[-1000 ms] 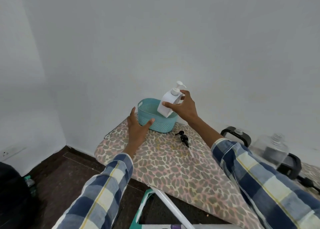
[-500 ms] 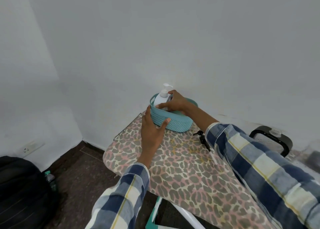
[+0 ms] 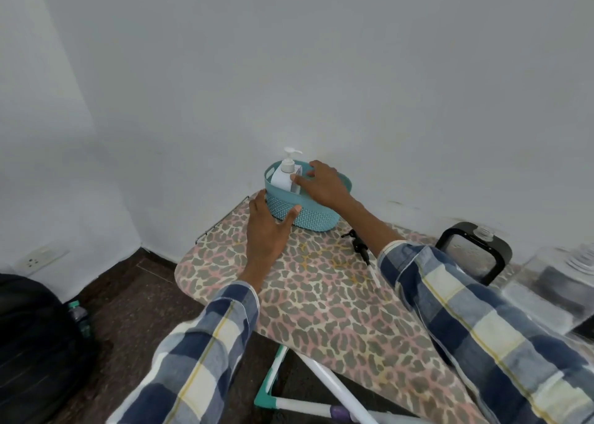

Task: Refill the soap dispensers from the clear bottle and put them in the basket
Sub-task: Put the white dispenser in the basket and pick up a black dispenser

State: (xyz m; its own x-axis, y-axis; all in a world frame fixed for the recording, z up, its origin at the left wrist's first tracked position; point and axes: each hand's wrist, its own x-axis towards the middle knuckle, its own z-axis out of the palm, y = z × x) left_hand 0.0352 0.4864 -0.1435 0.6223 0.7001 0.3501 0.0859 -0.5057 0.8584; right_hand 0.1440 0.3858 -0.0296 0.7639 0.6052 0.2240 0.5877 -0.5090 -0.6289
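From the head camera, the right hand (image 3: 324, 186) reaches over the teal basket (image 3: 316, 216), fingers loosely spread; its thumb and forefinger rest against the white soap dispenser (image 3: 284, 176), which stands upright inside the basket's left end with its pump head above the rim. Whether those fingers truly pinch the bottle or only touch it I cannot tell. The left hand (image 3: 266, 227) lies against the basket's near-left wall, thumb splayed across the mesh front and fingers up along the left end, bracing rather than wrapping it.

The basket sits at the far, narrow end of the leopard-print ironing board (image 3: 321, 295), hard against the wall beyond the hands. To the left of the left hand the board's edge is near, with dark floor below. Just below the right forearm lies a black pump head (image 3: 358, 247) with its tube. Farther right of that arm stand a black-handled container (image 3: 475, 253) and a blurred clear bottle (image 3: 559, 282).
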